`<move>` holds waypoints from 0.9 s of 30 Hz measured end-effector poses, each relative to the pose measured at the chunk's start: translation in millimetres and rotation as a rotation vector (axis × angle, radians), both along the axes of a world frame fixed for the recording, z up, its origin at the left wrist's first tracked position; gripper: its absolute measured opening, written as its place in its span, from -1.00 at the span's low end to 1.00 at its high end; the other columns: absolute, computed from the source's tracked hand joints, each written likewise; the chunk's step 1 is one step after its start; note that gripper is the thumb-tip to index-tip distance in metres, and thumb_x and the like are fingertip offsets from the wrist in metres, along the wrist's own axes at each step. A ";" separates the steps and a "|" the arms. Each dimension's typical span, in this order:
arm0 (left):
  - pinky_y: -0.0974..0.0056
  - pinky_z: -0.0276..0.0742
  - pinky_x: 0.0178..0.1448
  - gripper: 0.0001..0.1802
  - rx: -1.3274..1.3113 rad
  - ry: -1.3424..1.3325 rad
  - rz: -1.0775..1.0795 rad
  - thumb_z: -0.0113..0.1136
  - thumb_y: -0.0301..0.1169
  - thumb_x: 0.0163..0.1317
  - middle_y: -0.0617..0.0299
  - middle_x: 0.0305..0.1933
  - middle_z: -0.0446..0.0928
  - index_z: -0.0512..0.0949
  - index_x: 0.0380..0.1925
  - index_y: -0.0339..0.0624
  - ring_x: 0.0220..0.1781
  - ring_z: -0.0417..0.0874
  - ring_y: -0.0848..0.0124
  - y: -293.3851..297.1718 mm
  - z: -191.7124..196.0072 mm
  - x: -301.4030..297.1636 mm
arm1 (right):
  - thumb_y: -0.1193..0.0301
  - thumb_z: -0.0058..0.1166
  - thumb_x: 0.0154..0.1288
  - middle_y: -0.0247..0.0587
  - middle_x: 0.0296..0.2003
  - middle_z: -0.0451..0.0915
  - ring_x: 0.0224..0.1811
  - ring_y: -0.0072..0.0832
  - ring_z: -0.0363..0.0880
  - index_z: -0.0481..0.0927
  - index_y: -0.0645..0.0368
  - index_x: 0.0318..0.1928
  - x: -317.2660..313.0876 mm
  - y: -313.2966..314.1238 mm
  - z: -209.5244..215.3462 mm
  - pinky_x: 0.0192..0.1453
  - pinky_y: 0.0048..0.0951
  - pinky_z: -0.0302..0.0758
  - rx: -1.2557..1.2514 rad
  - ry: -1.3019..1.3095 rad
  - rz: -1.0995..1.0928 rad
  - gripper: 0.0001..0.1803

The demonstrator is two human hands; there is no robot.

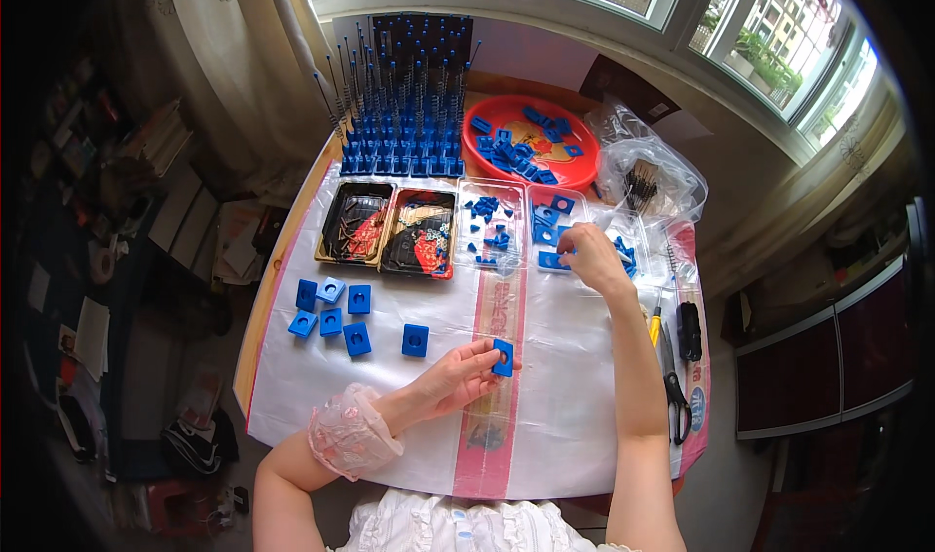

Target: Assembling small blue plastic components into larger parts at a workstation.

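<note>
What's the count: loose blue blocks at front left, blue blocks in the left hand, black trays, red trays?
Loose blue blocks: 7
Blue block in left hand: 1
Black trays: 2
Red tray: 1
Total: 11

The holed block you held looked like smooth blue plastic with a low sheen. Before you, the white sheet was slick, wrinkled plastic over a wooden table. Your red tray was glossy plastic, the bag crinkled clear film, and your forearm frill looked like sheer, gathered cloth.
</note>
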State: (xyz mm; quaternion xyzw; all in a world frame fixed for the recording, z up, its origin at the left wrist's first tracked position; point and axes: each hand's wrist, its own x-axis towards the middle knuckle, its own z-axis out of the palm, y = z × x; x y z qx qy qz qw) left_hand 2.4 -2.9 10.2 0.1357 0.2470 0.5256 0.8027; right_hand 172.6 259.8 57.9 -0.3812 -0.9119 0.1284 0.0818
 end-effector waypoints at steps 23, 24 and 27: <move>0.43 0.59 0.01 -0.67 0.009 -0.030 -0.012 0.10 -0.33 0.46 0.00 0.08 0.56 0.39 0.11 -0.25 -0.07 0.59 0.51 1.0 -5.9 -1.3 | 0.53 0.30 0.01 -0.03 -0.26 0.72 -0.10 -0.12 0.67 0.71 0.24 -0.25 -6.5 -8.3 8.0 0.01 -0.22 0.55 -0.006 0.235 0.006 -0.78; 0.43 0.58 0.00 -0.67 0.005 -0.033 -0.009 0.09 -0.32 0.47 0.00 0.07 0.55 0.38 0.11 -0.25 -0.09 0.59 0.51 1.1 -5.5 -1.1 | 0.53 0.29 0.02 -0.03 -0.26 0.72 -0.11 -0.12 0.68 0.70 0.23 -0.27 -6.7 -11.3 15.9 0.00 -0.22 0.55 -0.007 0.268 -0.004 -0.80; 0.43 0.57 -0.03 -0.68 -0.010 -0.045 0.029 0.06 -0.29 0.49 0.03 0.03 0.55 0.38 0.10 -0.26 -0.15 0.56 0.52 0.3 -3.0 -0.7 | 0.54 0.27 0.05 -0.08 -0.34 0.72 -0.20 -0.14 0.68 0.70 0.21 -0.30 -12.7 -33.6 43.9 -0.07 -0.23 0.56 0.017 0.369 0.075 -0.85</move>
